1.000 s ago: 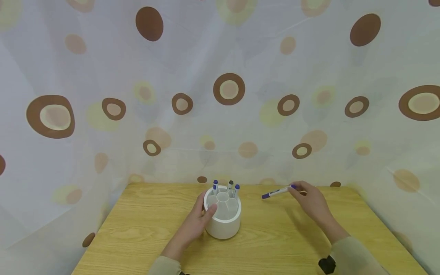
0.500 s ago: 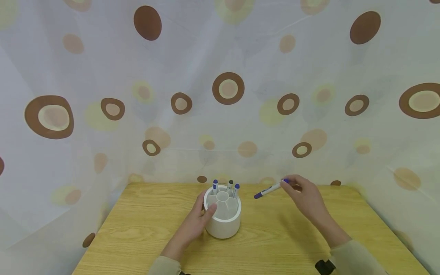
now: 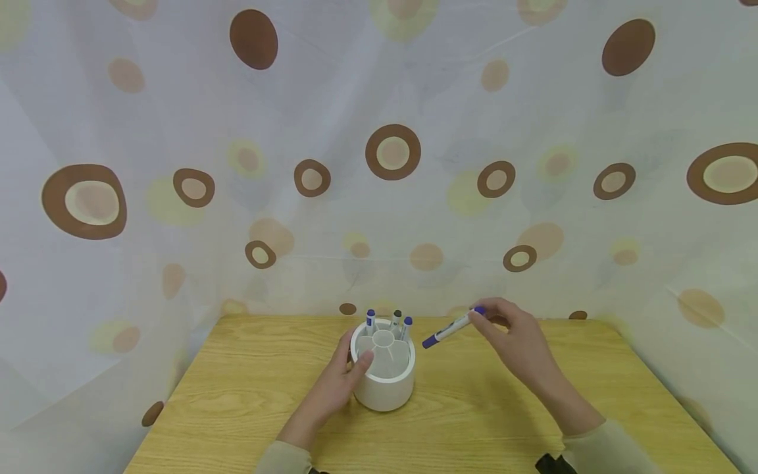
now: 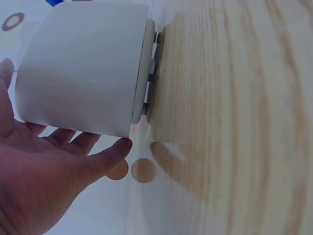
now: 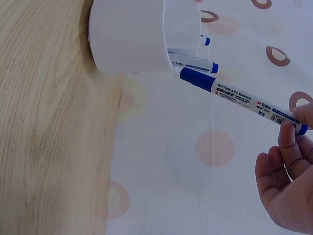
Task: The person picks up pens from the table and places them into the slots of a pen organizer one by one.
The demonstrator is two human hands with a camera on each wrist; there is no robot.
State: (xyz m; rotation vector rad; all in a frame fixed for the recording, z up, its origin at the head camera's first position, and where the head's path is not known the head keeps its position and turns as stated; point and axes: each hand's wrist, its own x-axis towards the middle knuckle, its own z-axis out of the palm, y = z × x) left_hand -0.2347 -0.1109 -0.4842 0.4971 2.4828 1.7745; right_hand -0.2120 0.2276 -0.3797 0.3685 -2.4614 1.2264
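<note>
A white round pen holder (image 3: 383, 394) with several compartments stands on the table, two blue-capped markers (image 3: 370, 322) and a dark-capped marker (image 3: 396, 320) upright in its rear slots. My left hand (image 3: 340, 382) grips its left side, thumb over the rim; in the left wrist view the fingers (image 4: 105, 159) curl around the wall. With thumb and fingertips, my right hand (image 3: 521, 339) pinches a blue whiteboard marker (image 3: 453, 327) by one end. That marker is tilted, its blue cap pointing down and left, just right of the holder and apart from it in the head view.
The wooden table (image 3: 237, 395) extends to both sides of the holder. Behind it hangs a pale curtain (image 3: 331, 217) with brown and yellow circles, which also runs along the left and right sides. A small gap with feet shows under the holder (image 4: 151, 73).
My right hand has moved left with the whiteboard marker, bringing its capped end closer to the pen holder and tilting it more steeply. The left hand and the holder have stayed in place.
</note>
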